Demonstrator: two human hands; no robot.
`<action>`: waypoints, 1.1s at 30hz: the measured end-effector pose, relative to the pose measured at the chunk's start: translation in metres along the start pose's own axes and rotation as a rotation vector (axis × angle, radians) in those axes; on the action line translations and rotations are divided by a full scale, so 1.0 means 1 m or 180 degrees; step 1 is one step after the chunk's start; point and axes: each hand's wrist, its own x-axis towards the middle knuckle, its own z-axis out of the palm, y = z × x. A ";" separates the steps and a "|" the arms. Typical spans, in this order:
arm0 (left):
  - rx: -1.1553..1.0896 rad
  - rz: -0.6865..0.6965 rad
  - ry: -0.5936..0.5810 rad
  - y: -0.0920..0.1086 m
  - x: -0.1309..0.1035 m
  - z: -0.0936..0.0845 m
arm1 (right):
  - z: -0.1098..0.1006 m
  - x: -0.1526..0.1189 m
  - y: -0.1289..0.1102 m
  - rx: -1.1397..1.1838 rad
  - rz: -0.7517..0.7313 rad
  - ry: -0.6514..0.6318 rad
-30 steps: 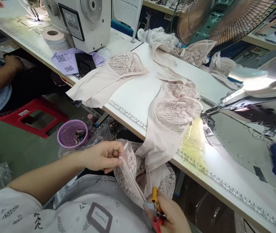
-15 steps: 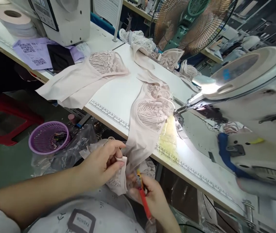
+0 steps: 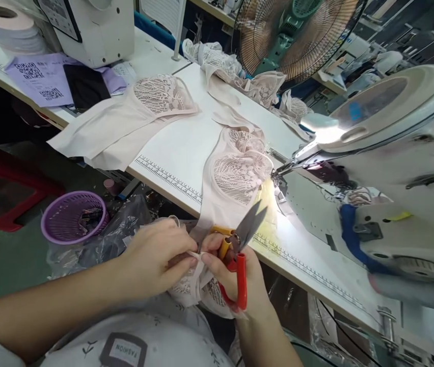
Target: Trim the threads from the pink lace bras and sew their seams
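My left hand (image 3: pixel 159 257) is closed, thumb and forefinger pinching a narrow edge of a pale pink lace bra (image 3: pixel 186 288) over my lap. Right beside it, my right hand (image 3: pixel 236 275) is closed around scissors (image 3: pixel 242 275) with red and yellow handles, the blades pointing up and slightly apart. Its thumb and fingertips also meet the bra's edge near my left fingertips. Another lace bra (image 3: pixel 232 176) lies on the table in front, its cup close to the sewing machine's needle area and its wing hanging over the edge behind my hands.
A lit sewing machine (image 3: pixel 388 117) stands at the right of the white table (image 3: pixel 174 153). More bra pieces (image 3: pixel 159 97) lie at the left and back. A fan (image 3: pixel 293 35) stands behind. On the floor are a purple basket (image 3: pixel 74 216) and a red stool (image 3: pixel 6 188).
My right hand has risen and come to my left hand at the bra's edge. The scissors have swung round, so their blades now point up. The view has shifted slightly.
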 end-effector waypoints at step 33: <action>-0.2131 -0.1781 -0.1562 -0.010 0.011 0.019 | -0.020 -0.031 0.023 0.0309 0.0413 0.0071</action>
